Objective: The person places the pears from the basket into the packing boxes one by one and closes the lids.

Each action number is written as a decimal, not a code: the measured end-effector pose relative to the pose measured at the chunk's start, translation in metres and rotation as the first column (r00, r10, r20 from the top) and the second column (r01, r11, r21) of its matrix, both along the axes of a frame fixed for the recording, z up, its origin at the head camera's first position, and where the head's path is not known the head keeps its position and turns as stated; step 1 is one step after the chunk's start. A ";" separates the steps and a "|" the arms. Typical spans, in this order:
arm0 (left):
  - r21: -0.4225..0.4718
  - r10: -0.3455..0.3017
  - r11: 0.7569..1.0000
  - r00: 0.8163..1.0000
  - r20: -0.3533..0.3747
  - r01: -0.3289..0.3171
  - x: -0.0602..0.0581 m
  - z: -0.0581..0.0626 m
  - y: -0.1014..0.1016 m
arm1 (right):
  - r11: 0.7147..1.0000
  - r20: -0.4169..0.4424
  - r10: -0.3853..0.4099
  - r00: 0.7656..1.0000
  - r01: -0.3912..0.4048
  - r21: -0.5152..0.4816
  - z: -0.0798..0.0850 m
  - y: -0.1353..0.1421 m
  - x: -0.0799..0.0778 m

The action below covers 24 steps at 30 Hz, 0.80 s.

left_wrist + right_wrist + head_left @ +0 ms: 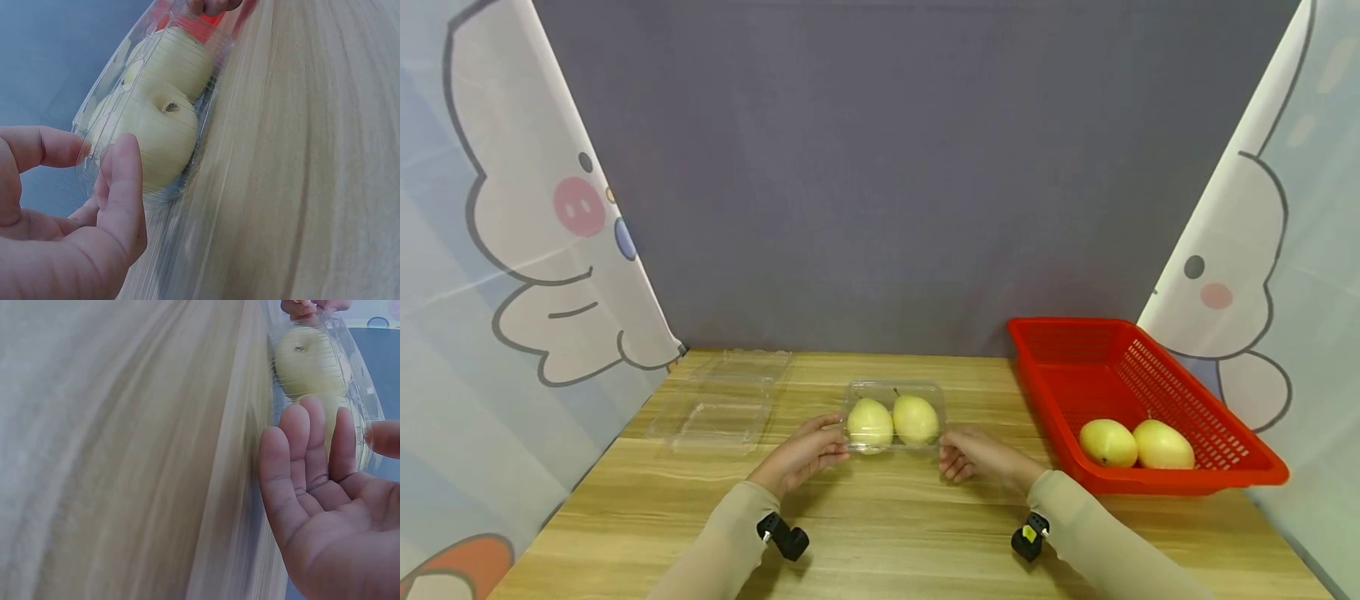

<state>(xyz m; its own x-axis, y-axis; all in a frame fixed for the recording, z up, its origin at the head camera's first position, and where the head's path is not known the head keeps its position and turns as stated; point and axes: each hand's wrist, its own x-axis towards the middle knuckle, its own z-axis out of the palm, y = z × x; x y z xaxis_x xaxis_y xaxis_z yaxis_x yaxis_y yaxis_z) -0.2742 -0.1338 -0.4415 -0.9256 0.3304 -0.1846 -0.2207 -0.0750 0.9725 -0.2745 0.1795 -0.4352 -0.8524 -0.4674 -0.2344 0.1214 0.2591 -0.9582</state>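
A clear plastic clamshell box [895, 389] with two yellow pears [915, 419] inside sits at the middle of the table, its lid over the fruit. My left hand [808, 452] pinches its left end; in the left wrist view, the thumb and a finger [122, 194] meet at the box's rim. At the opposite end, my right hand [981, 457] holds the rim between thumb and forefinger. The right wrist view has its other fingers [294, 434] loosely bent beside the box. The pears [156, 134] show through the ribbed plastic.
On the right stands a red plastic basket [1037, 392] with two more yellow pears [1162, 444] at its near end. An open clear clamshell box [722, 412] lies at the left of the wooden table [880, 533]. A grey panel [865, 183] rises behind.
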 end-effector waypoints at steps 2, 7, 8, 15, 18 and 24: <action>-0.004 0.000 1.000 1.000 -0.001 0.000 0.001 0.000 -0.001 | 1.000 0.001 0.007 1.000 -0.007 0.003 0.000 0.000 0.001; -0.010 0.000 1.000 1.000 -0.004 0.000 0.002 0.001 -0.001 | 1.000 0.001 0.012 1.000 -0.012 0.001 -0.001 0.001 0.001; -0.011 0.000 1.000 1.000 -0.006 0.000 0.003 0.002 0.000 | 1.000 -0.001 0.015 1.000 -0.015 0.000 -0.001 0.001 0.001; -0.012 -0.004 1.000 1.000 -0.006 0.004 0.003 0.003 -0.001 | 0.999 -0.015 0.039 0.999 -0.039 0.000 -0.001 0.002 0.001; -0.005 -0.007 1.000 1.000 -0.008 0.007 0.003 0.003 -0.001 | 0.999 -0.017 0.042 0.999 -0.042 0.001 -0.001 0.002 0.001; -0.005 -0.011 1.000 1.000 -0.010 0.011 0.004 0.004 -0.001 | 0.999 -0.014 0.041 0.999 -0.041 -0.011 -0.001 0.002 0.001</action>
